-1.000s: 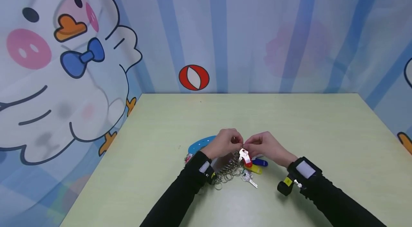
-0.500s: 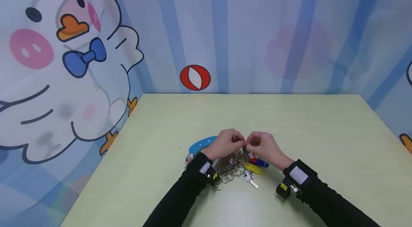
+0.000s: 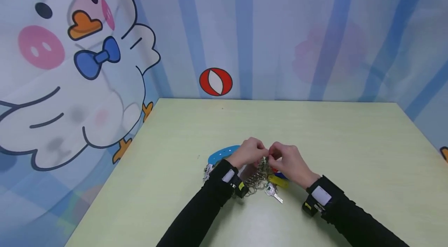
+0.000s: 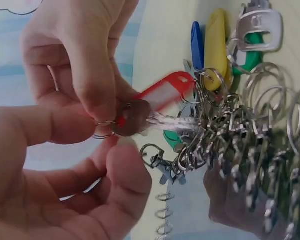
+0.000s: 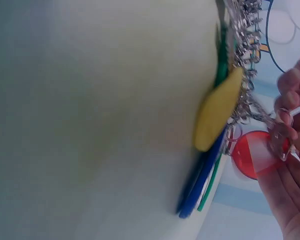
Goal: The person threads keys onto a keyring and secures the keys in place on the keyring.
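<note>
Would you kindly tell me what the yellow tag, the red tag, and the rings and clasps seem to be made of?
Yellow tag: probably plastic, smooth, evenly coloured with rounded edges. Red tag: likely plastic too, a smooth thin frame around a pale insert, perhaps paper. Rings and clasps: apparently polished metal, silvery with bright highlights; which metal is unclear.

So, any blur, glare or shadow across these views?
Head: soft shadow beneath the right sleeve, faint sheen on the table; left wrist: the held key smears into a bright streak; right wrist: dim toward the left, yellow tag soft-edged.
</note>
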{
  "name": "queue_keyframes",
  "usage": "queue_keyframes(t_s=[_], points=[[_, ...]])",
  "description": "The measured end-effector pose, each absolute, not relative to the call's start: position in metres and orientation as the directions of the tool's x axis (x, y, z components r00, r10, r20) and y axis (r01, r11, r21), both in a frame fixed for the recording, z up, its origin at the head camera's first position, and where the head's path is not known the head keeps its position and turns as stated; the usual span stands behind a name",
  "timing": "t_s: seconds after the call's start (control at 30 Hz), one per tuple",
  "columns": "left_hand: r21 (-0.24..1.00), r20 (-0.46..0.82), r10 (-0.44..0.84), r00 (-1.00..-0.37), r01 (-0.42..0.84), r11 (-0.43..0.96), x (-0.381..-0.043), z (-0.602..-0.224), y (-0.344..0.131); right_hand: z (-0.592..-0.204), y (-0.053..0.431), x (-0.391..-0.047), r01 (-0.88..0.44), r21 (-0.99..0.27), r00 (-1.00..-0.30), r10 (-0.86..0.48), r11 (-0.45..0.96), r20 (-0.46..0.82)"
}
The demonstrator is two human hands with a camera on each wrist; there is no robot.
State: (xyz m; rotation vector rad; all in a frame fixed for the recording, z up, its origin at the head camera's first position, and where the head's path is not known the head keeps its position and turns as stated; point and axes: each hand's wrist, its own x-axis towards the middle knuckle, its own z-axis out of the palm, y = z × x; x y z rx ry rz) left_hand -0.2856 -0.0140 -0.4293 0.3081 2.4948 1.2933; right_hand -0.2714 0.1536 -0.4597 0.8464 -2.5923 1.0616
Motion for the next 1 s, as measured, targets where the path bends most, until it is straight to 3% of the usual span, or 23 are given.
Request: queue_keyframes(t_s=[0.2, 0.4, 0.5, 0.67, 0.77, 1.0], points=[[0.848, -0.147, 0.317, -0.937, 0.045, 0.527, -0.281, -0.429, -0.011, -0.461, 0.154, -0.27, -0.644, -0.524, -0.764, -0.433, 0.558, 0.478], [0.834, -0.144, 0.329, -0.933, 0.064, 0.549, -0.282, -0.431, -0.013, -0.461, 0.155, -0.272, -0.625, -0.555, -0.781, -0.43, 0.549, 0.453], [0.844, -0.131, 0.37, -0.92, 0.092, 0.528, -0.285, -0.433, -0.017, -0.459, 0.16, -0.275, -0.546, -0.673, -0.833, -0.402, 0.498, 0.379], [0.881, -0.103, 0.453, -0.885, 0.131, 0.455, -0.286, -0.436, -0.029, -0.454, 0.173, -0.281, -0.285, -0.915, -0.91, -0.382, 0.287, 0.163], [0.883, -0.1, 0.47, -0.877, 0.14, 0.449, -0.285, -0.436, -0.033, -0.452, 0.179, -0.284, -0.173, -0.961, -0.912, -0.404, 0.217, 0.073], [0.893, -0.053, 0.48, -0.876, 0.174, 0.415, -0.284, -0.436, -0.035, -0.451, 0.185, -0.288, -0.093, -0.971, -0.897, -0.442, 0.219, -0.014]])
